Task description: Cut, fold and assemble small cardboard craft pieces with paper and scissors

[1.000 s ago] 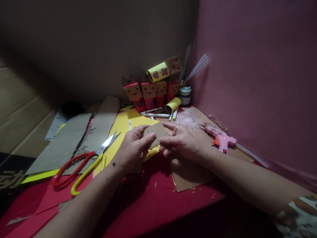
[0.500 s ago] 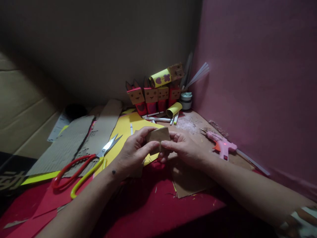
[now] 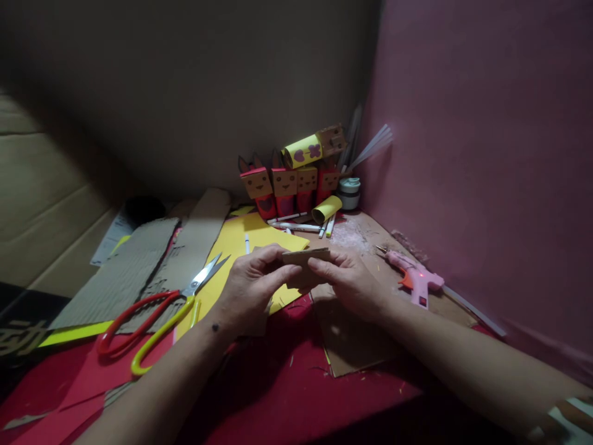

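Observation:
Between both hands is a small brown cardboard piece (image 3: 306,267), its top edge tilted toward me. My left hand (image 3: 257,281) pinches its left end, thumb on the near face. The right end is gripped by my right hand (image 3: 349,278), thumb also in front; the other fingers are partly hidden behind it. Below my right hand lies a larger brown cardboard sheet (image 3: 356,343) on the red tabletop (image 3: 287,383). Yellow paper (image 3: 241,238) spreads behind my left hand. Scissors (image 3: 178,303) with one red and one yellow handle lie left of it, blades parted.
A pink glue gun (image 3: 414,275) lies at right, a red light lit. Cardboard animal figures (image 3: 285,182) stand at the back beside a small lidded jar (image 3: 349,193). Markers (image 3: 296,227) and a yellow paper tube (image 3: 327,209) lie before them. Corrugated cardboard (image 3: 120,272) covers the left.
The cardboard piece has tipped so that its top edge now shows and its face looks shorter. My right thumb has shifted slightly right along it.

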Motion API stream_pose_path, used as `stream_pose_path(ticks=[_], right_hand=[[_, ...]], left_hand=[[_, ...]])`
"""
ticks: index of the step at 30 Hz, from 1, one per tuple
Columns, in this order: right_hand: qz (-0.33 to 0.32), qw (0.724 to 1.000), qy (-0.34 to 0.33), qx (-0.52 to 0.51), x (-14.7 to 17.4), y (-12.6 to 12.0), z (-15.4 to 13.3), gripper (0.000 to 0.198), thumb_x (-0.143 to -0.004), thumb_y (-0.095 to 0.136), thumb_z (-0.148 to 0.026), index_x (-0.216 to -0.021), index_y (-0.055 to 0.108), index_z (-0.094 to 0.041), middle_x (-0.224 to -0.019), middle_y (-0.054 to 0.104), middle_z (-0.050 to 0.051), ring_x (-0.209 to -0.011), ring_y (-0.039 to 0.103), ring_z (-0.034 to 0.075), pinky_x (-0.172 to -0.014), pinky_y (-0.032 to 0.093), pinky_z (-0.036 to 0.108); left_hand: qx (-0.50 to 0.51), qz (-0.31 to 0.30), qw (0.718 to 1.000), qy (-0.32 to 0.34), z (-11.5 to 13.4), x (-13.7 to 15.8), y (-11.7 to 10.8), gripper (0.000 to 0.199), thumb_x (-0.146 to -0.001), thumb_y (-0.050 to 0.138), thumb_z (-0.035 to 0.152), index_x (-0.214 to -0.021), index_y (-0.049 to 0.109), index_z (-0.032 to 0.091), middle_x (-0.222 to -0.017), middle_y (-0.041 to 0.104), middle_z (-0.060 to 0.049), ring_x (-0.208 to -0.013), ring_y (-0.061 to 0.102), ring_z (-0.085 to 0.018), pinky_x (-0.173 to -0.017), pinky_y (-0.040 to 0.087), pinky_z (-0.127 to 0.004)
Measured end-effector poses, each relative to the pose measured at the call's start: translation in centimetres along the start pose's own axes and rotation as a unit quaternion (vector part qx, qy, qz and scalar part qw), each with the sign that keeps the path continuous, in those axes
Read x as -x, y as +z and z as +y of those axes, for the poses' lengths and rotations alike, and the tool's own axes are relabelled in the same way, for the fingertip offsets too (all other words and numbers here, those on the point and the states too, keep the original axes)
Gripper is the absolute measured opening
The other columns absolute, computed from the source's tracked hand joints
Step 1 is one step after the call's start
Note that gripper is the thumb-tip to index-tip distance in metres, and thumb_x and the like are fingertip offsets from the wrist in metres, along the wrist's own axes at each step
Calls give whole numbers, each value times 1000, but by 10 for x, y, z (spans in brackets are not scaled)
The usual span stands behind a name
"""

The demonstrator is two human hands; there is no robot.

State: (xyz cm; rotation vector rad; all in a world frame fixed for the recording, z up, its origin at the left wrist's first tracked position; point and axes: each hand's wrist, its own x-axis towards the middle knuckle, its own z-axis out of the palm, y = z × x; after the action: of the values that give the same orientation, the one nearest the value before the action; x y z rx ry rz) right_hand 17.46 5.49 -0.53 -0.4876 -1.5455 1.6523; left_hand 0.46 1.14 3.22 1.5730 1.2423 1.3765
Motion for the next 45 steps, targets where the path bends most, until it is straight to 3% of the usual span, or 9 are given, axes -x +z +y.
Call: stream_pose_path(ticks=[6,9,12,17,21,25,31,40,45], right_hand=[[24,1000,5,-18,1,3,-1,29,-84,66,-39,-105,70,-18,-80,72,5,-71,68,16,-68,55,30],[18,995,50,-88,0,4,-4,38,-85,61,-49,-106,66,-18,-80,70,6,-69,67,18,-60,55,30],[1,983,118,-137,-3,4,-6,44,-87,49,-53,-108,63,-16,-82,69,9,-70,66,20,-53,54,30],[-87,971,145,-171,-8,4,-5,46,-82,47,-44,-113,59,-13,-87,68,13,-74,65,23,-47,50,27],[-74,968,157,-180,-8,2,-1,44,-83,42,-42,-112,59,-13,-89,68,14,-74,64,23,-47,49,27],[-76,962,160,-207,-9,0,3,38,-82,45,-41,-105,60,-14,-87,67,12,-72,62,22,-47,49,27],[-96,962,161,-199,-8,2,3,42,-83,43,-36,-111,60,-11,-88,67,14,-78,62,23,-50,47,26],[-106,960,154,-210,-10,1,16,41,-83,41,-37,-106,61,-8,-81,65,12,-62,57,17,-49,45,25],[-99,959,152,-216,-9,1,17,35,-82,42,-32,-101,61,-8,-77,65,11,-61,57,16,-52,47,24]], left_hand=[[-5,-25,1000,-2,1,-2,-3,14,-69,71,7,-77,77,17,-66,68,-1,-60,55,-12,-59,43,-21],[-19,-53,998,-3,1,-3,-5,10,-70,71,9,-73,76,17,-57,62,1,-54,49,-11,-55,40,-20],[-40,-55,998,-6,-2,-3,-5,9,-69,73,9,-69,75,18,-64,63,0,-64,52,-13,-59,41,-20],[35,-25,999,5,-8,0,-1,42,-67,74,7,-105,72,25,-74,62,2,-69,52,-13,-66,43,-20],[-18,-27,998,51,-6,0,0,26,-69,73,4,-86,77,23,-86,69,-3,-83,55,-16,-75,43,-21],[-57,-24,994,90,-2,0,1,24,-70,71,3,-82,77,23,-86,66,-3,-83,56,-16,-74,43,-21],[-69,0,995,76,-2,0,4,14,-74,70,8,-72,73,21,-81,63,-1,-80,57,-15,-72,42,-22],[-155,23,987,33,-5,0,5,7,-73,64,14,-71,68,19,-78,67,-2,-76,60,-16,-69,43,-26],[-146,40,988,22,-9,1,6,5,-71,62,20,-72,67,18,-82,69,-4,-83,62,-19,-75,45,-29]])
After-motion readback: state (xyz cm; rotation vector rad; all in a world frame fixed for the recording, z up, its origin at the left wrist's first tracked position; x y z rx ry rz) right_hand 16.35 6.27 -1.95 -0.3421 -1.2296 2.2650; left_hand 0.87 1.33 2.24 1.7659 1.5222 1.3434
